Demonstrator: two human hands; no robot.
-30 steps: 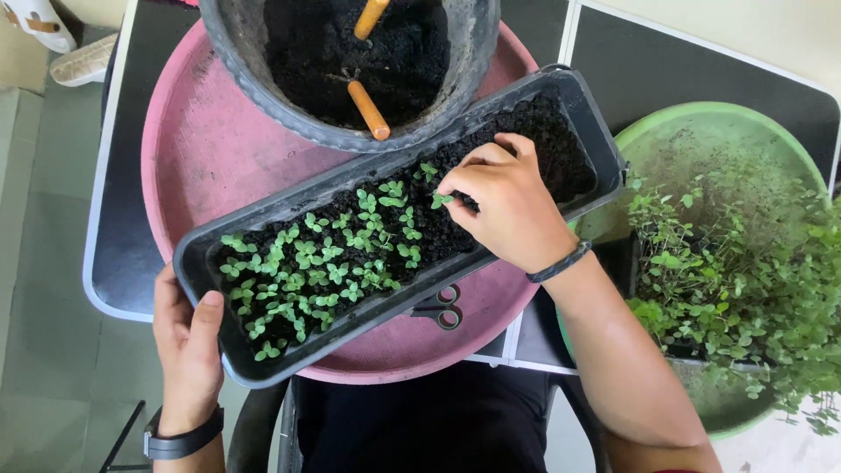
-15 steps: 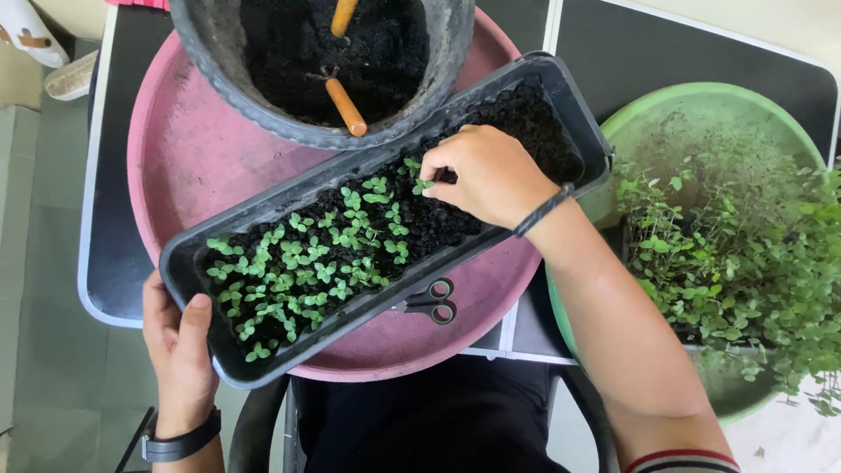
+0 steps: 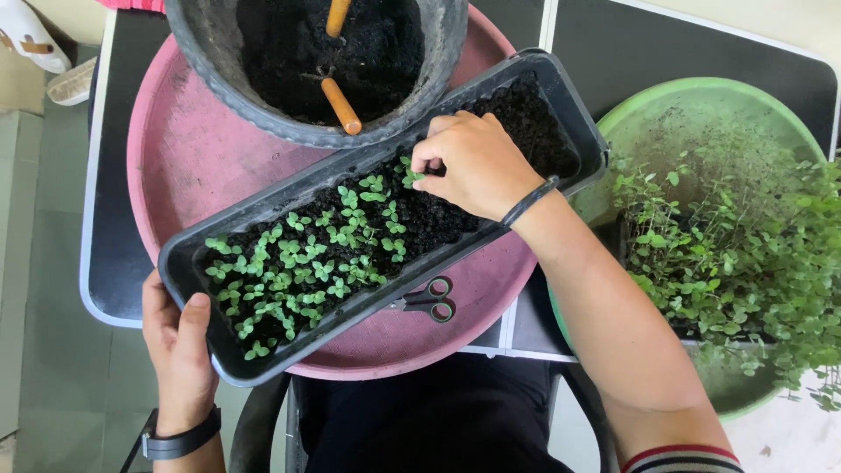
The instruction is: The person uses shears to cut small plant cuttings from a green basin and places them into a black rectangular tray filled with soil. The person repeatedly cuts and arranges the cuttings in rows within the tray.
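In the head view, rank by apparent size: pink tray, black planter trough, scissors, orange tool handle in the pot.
1. Pink tray
2. Black planter trough
3. Scissors and orange tool handle look alike; the handle is partly buried, so unranked.

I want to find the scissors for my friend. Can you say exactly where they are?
Look at the big round pink tray on the table. A long black planter full of little green seedlings lies across it. The scissors lie on the pink tray just beside the planter's near wall; they are the only thing with two dark finger rings.
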